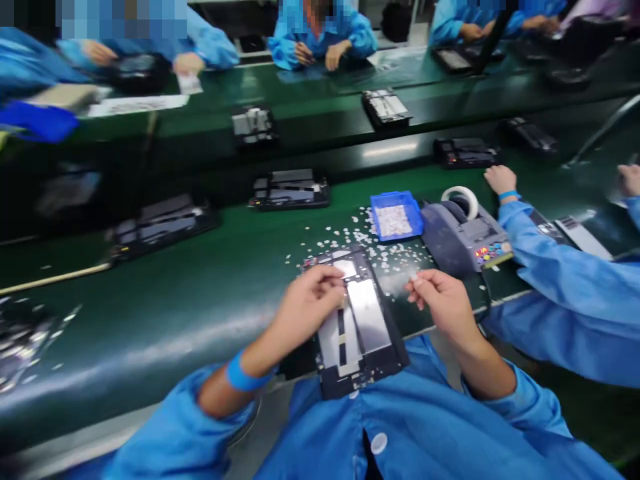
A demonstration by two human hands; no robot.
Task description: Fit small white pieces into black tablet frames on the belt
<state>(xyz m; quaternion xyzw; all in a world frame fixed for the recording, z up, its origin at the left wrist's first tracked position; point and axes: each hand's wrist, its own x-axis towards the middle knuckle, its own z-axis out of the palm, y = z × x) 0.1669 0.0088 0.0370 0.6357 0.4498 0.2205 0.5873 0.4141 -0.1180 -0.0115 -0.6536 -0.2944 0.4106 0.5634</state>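
An opened tablet-like device [371, 313] with silvery battery panels lies tilted at the bench edge, right against my body. Over its upper left part is my left hand [313, 297], thumb and fingers drawn together; what they hold, if anything, I cannot make out. My right hand [445, 303] is raised to the right of the device, its thumb and forefinger pinched on what looks like a small white piece [413, 277]. Loose white pieces [360, 235] lie scattered beyond the device. A blue tray [397, 235] filled with similar bits stands behind them.
A grey tape dispenser [463, 233] with a white roll stands right of the tray. A co-worker's blue sleeve [565, 273] reaches in from the right. Several opened devices [290, 189] sit along the green bench [200, 320]. Other people in blue work across the far side.
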